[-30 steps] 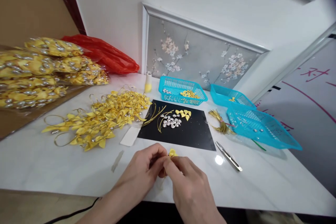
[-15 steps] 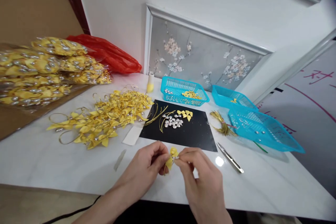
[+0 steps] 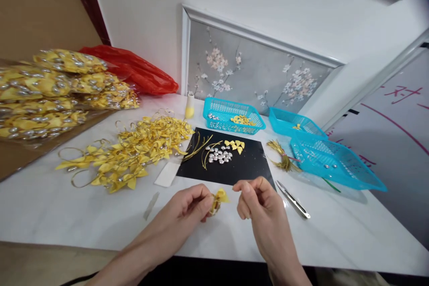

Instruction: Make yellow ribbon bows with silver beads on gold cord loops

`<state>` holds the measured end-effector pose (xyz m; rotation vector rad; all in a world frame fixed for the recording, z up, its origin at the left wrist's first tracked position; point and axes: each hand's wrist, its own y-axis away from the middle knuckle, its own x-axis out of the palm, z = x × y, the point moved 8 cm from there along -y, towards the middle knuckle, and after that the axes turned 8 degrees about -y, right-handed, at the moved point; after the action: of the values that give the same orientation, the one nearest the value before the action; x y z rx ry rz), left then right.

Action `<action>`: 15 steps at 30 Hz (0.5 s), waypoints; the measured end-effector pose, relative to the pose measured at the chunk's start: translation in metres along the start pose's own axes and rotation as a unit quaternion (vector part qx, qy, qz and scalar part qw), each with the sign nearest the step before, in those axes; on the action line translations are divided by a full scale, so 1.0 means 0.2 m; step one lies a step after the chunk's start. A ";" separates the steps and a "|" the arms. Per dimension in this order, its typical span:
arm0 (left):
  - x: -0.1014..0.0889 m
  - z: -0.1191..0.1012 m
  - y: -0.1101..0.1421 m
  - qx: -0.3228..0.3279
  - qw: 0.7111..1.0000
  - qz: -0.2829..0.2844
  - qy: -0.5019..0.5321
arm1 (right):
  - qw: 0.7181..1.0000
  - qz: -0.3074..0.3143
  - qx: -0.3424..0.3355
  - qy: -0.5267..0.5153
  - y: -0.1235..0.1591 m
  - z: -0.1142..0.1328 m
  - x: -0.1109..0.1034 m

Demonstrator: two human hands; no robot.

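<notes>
My left hand (image 3: 192,205) pinches a small yellow fabric flower (image 3: 220,196) with thumb and forefinger, low over the table in front of the black mat (image 3: 254,165). A thin golden wire appears to curl at the flower's base, partly hidden by the fingertips. To the right, apart from the flower, is my right hand (image 3: 259,205), its fingers curled and thumb pressed near the forefinger; whatever they may hold cannot be made out. On the mat lie silver heart-shaped beads (image 3: 220,156), yellow petals (image 3: 237,145) and golden wire stems (image 3: 197,146).
A heap of yellow flower pieces (image 3: 134,152) covers the left side. Tweezers (image 3: 293,199) lie right of the mat, near a wire bundle (image 3: 284,161). Blue baskets (image 3: 234,103) stand behind, beside a thread spool (image 3: 189,106). Wrapped bouquets (image 3: 43,85) fill the far left.
My right hand has come away from the flower, moving right and slightly up. The left hand keeps its pinch, and the flower has turned, with its petal pointing right.
</notes>
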<state>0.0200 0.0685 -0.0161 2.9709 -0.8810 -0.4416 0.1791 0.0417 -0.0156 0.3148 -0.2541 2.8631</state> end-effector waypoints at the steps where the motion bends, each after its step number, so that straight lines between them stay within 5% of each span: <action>1: 0.00 0.00 0.00 -0.001 1.000 0.000 0.000 | 1.000 -0.002 -0.004 0.019 0.00 0.00 -0.01; 15: -0.02 0.06 0.02 -0.049 0.989 -0.011 0.142 | 0.964 -0.123 -0.077 0.223 -0.03 0.09 -0.32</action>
<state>0.0125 0.0685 -0.0255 2.8575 -0.7720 -0.0560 0.2456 0.0287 -0.0123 -0.3061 -0.3211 2.5592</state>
